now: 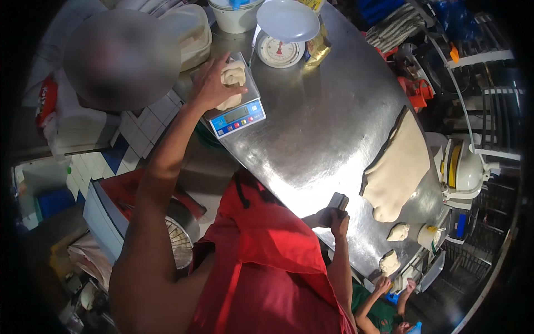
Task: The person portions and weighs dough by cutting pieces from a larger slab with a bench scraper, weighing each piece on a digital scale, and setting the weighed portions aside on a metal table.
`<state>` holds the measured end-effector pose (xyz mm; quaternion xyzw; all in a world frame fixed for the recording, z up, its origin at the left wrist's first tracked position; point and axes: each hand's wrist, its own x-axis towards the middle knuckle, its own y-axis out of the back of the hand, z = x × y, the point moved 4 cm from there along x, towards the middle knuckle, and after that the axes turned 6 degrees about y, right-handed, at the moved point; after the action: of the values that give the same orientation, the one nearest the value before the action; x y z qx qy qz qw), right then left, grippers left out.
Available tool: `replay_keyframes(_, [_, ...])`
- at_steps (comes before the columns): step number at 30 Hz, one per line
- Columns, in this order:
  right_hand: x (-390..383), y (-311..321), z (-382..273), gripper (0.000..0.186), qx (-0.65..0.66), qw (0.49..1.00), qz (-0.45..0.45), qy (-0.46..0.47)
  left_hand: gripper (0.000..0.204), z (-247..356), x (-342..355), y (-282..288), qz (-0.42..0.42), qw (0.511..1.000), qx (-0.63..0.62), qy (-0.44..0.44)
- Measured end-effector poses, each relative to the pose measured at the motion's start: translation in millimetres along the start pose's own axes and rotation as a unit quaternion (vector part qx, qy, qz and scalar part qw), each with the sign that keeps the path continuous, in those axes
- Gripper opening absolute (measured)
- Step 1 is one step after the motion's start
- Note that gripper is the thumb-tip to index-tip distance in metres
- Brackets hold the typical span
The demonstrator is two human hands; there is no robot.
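From where I'm standing, the person's left hand (212, 86) is resting over a pale, folded lump of raw dough (233, 73), its fingers spread at the far side and its thumb lying across the near part; I can't tell how hard it is pressing. The lump is sitting on the platform of a blue-and-white digital kitchen scale (239, 118). It is looking soft, slack and fairly light, probably a bit tacky and likely to stretch or sag if pinched at one edge. I'd be taking hold of it from both sides with a whole palm, or scooping it from underneath, rather than tugging at a fold.

Well to the near right of the scale, the right hand (339, 222) is gripping a grey, flat-sided tool (338, 200), fingers closed round it; that is looking stiff and easy to hold by its block-like end. Just beyond the scale, a dial scale with a round white pan (287, 21) is standing on the shiny steel table (311, 128). Far to the scale's right, a broad, cream-coloured sheet of dough (403, 167) is lying flat.
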<state>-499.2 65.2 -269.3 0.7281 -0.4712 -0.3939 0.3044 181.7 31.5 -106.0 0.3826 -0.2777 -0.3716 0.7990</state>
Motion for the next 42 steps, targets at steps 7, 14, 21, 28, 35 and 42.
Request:
replay_keyframes(7, [13.8, 34.0, -46.3, 0.042, 0.02, 0.995, -0.086, 0.045, 0.028, 80.0, -82.0, -21.8, 0.027, 0.976, -0.215, -0.033])
replay_keyframes(14, [11.5, 26.1, -8.9, 0.041, 0.066, 0.991, -0.093, 0.068, 0.008, 225.1, -288.8, -146.4, -0.278, 0.913, -0.276, -0.116])
replay_keyframes(21, [-3.3, 28.1, -3.8, 0.035, 0.037, 0.981, 0.018, 0.189, 0.014, 256.9, -336.1, -131.4, -0.306, 0.929, -0.174, -0.118])
replay_keyframes(28, [17.0, 36.4, -3.1, 0.04, 0.039, 0.983, -0.102, 0.149, 0.014, 268.4, -320.9, -147.1, -0.457, 0.866, -0.168, -0.114])
replay_keyframes(35, [-17.0, 39.0, -16.7, 0.038, 0.149, 0.987, 0.048, -0.043, 0.012, 232.6, -241.9, -171.4, -0.42, 0.869, -0.209, -0.157])
replay_keyframes(42, [-97.4, 23.3, -39.9, 0.039, 0.453, 0.84, -0.024, -0.297, 0.022, 321.8, -178.1, -268.0, -0.492, 0.838, -0.176, -0.159])
